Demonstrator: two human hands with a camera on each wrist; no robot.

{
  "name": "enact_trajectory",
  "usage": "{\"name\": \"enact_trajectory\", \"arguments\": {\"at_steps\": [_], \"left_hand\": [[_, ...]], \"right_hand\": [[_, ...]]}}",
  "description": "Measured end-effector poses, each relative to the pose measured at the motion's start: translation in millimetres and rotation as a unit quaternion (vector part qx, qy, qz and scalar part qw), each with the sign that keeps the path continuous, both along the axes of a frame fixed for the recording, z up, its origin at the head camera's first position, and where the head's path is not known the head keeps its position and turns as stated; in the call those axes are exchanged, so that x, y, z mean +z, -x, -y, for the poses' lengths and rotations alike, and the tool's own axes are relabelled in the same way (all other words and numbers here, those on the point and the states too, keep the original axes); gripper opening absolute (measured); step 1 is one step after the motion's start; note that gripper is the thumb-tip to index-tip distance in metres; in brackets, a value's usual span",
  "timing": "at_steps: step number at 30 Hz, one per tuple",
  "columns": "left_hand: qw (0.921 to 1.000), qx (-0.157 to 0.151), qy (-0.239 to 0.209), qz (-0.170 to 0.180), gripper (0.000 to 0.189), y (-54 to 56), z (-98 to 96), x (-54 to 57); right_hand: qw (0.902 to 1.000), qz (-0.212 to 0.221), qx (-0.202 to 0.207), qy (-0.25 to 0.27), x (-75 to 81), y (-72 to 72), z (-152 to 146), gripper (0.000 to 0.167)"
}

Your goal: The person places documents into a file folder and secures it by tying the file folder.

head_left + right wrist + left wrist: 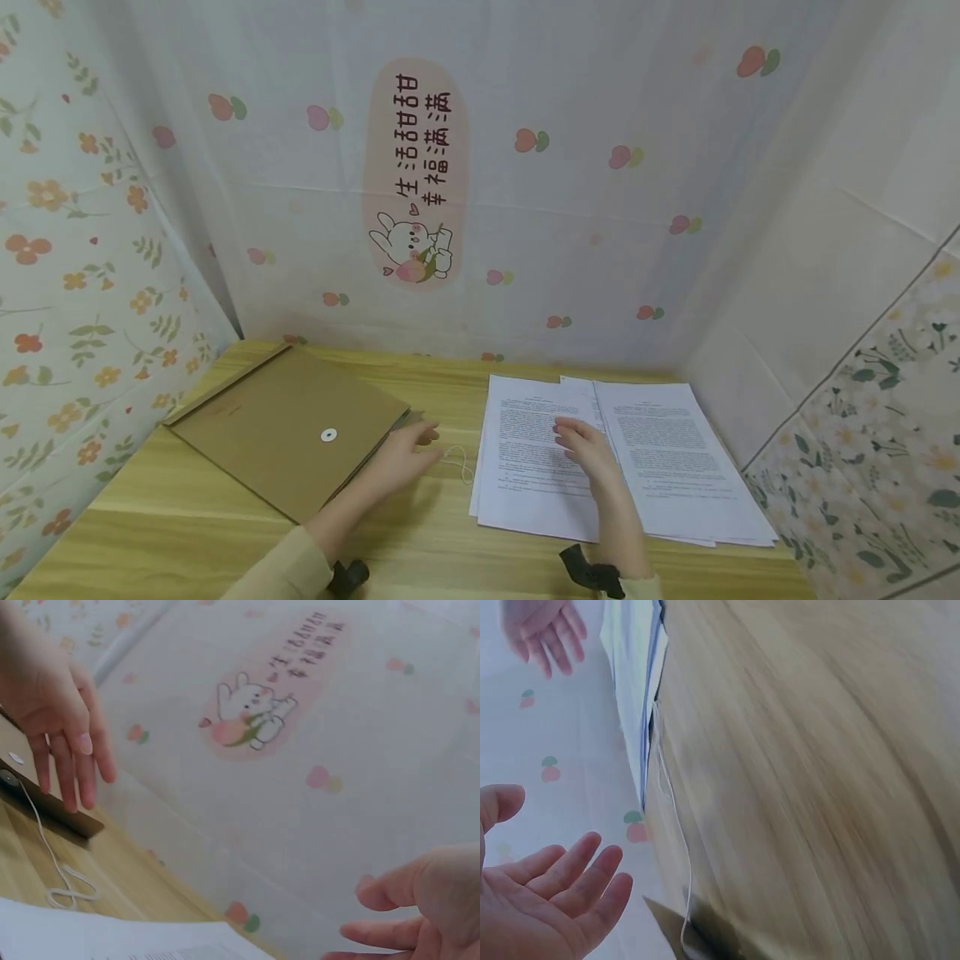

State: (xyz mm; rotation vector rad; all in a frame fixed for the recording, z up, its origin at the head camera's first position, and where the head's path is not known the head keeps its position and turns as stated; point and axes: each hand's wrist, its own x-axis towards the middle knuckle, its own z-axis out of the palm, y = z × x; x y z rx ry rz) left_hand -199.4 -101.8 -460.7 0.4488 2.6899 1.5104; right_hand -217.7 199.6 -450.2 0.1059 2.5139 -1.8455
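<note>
My left hand (401, 458) hovers near the right edge of a brown paper document folder (277, 425), its fingers relaxed and holding nothing. The folder lies at an angle on the table, with a white round button (328, 435) on its face. A thin white string (459, 463) trails from it across the wood, beside my left fingertips. Over a stack of printed papers (525, 508), my right hand (588, 454) hangs with loosely bent fingers and nothing in them. In the right wrist view both hands appear raised, the left hand (56, 712) above the folder's edge.
A second stack of printed sheets (667, 458) lies to the right, next to the first and partly overlapping it. The wooden table (420, 542) is bounded by a patterned curtain (585, 250) at the back and floral cloth (97, 292) on the left.
</note>
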Motion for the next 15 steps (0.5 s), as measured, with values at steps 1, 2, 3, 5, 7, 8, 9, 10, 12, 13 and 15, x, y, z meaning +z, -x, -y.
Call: {"name": "enact_trajectory", "arguments": {"at_steps": [1,2,3,5,7,8,9,10,12,13,15], "left_hand": [[0.9999,0.000,-0.008,0.007,0.050,1.8,-2.2,-0.7],[0.9998,-0.001,-0.014,0.014,0.051,4.0,-4.5,-1.2],[0.9997,-0.001,-0.016,0.016,0.051,6.1,-6.8,-1.8],[0.9995,-0.007,-0.022,0.022,0.052,10.0,-11.6,-2.8],[0.9988,-0.013,-0.030,0.036,0.054,12.8,-16.6,-3.4],[0.9982,-0.018,-0.038,0.044,0.055,13.7,-19.1,-3.2],[0.9976,-0.021,-0.044,0.049,0.056,14.4,-21.5,-3.0],[0.9966,-0.025,-0.052,0.058,0.057,14.9,-24.1,-2.8],[0.9946,-0.028,-0.066,0.074,0.059,15.6,-29.2,-2.5],[0.9938,-0.030,-0.072,0.079,0.060,16.1,-31.6,-2.2],[0.9916,-0.032,-0.086,0.091,0.060,17.6,-36.1,-3.0]], "right_hand": [[1.0000,0.003,-0.004,0.001,-0.2,-0.6,-4.2,0.041],[1.0000,0.005,-0.008,-0.003,-0.1,-1.4,-8.2,0.041],[0.9999,0.006,-0.013,-0.007,-0.2,-2.0,-12.1,0.041],[0.9996,0.008,-0.021,-0.017,-0.1,-3.8,-18.9,0.042],[0.9989,0.017,-0.033,-0.029,0.0,-5.8,-24.4,0.042],[0.9983,0.022,-0.039,-0.037,0.2,-6.7,-26.5,0.043],[0.9976,0.027,-0.043,-0.046,0.1,-7.3,-28.3,0.044],[0.9967,0.033,-0.048,-0.056,-0.3,-7.7,-29.7,0.044],[0.9944,0.045,-0.057,-0.077,-1.6,-8.3,-31.9,0.046],[0.9930,0.050,-0.060,-0.088,-2.2,-8.4,-32.6,0.047],[0.9903,0.057,-0.068,-0.107,-4.3,-8.2,-33.9,0.049]]}}
